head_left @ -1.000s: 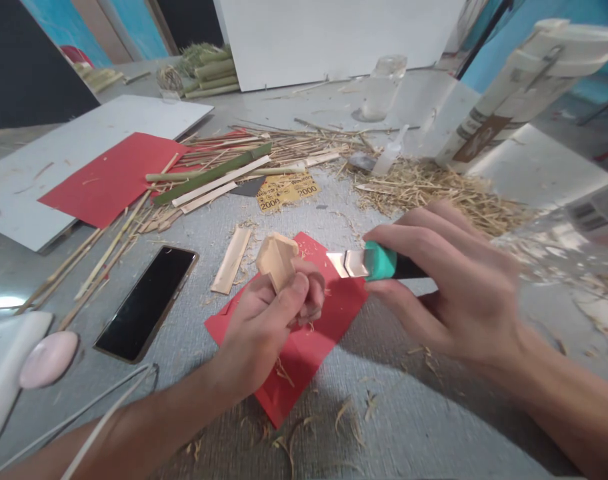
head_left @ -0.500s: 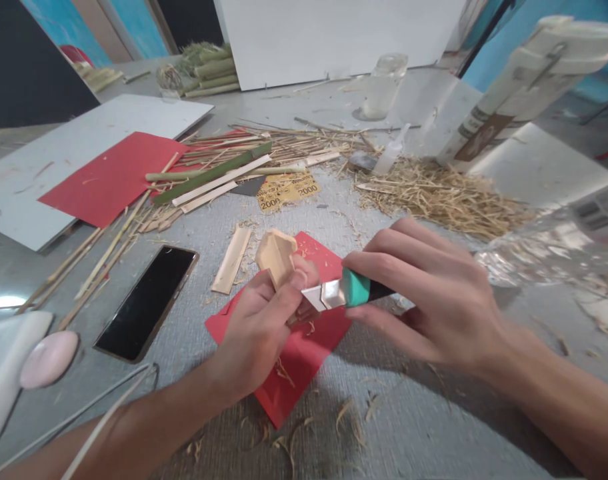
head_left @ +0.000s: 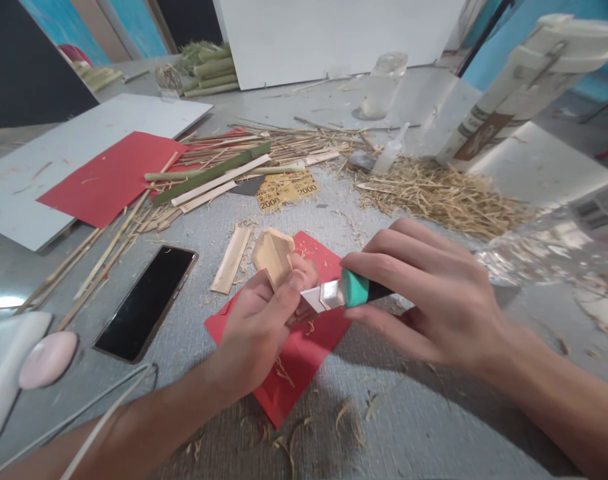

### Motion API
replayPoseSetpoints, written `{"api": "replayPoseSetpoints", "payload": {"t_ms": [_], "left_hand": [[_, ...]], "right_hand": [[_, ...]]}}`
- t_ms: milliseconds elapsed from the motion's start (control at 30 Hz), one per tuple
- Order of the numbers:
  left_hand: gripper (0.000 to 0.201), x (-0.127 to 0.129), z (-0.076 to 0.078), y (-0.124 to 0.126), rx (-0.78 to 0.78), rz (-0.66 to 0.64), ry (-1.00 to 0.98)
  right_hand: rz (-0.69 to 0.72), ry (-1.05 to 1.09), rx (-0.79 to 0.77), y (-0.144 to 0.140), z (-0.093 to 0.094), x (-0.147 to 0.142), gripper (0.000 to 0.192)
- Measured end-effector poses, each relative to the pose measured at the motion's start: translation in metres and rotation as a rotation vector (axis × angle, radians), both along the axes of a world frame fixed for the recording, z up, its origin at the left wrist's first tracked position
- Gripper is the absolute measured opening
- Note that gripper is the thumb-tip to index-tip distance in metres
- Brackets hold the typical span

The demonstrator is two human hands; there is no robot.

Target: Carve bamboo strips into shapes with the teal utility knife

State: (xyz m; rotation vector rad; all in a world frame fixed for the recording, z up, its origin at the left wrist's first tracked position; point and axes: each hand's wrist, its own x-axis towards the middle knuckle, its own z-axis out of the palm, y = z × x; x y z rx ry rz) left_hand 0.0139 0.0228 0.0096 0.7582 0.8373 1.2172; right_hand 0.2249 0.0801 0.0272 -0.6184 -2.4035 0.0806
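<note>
**Knife blade at base of bamboo piece, both hands engaged**

Left hand (head_left: 259,320) closed around a pale bamboo piece (head_left: 273,257), pinched between thumb and fingers; the piece sticks up above the fist, pointed top tilted away. Right hand (head_left: 429,297) wrapped around a knife (head_left: 344,292) with a teal collar and dark handle, fingers curled over it. Blade points left, tip right beside the left thumb at the lower part of the piece; actual contact cannot be told. Both hands above a red paper sheet (head_left: 304,360) on the grey table (head_left: 409,427). Phone (head_left: 147,303) lies flat to the left. Flat bamboo strip (head_left: 231,259) just beside the sheet. Straw pile (head_left: 444,197) further back, right.
</note>
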Motion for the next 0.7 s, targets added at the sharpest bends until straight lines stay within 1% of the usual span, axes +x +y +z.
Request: {"api": "replayPoseSetpoints", "payload": {"t_ms": [333,600,700], "left_hand": [[0.043,0.0004,0.0007,-0.0008,-0.016,-0.003,-0.016],[0.041,-0.0013,-0.0026,-0.0026,-0.058,-0.071,-0.071],[0.040,-0.0015,-0.0019,-0.0029,-0.053,-0.065,-0.066]], "right_hand": [[-0.008,0.020,-0.007,-0.0009,-0.0008,-0.0006,0.031],[0.002,0.031,-0.011,-0.0012,-0.0017,-0.0009,0.032],[0.004,0.029,-0.014,-0.0012,-0.0015,-0.0006,0.031]]}}
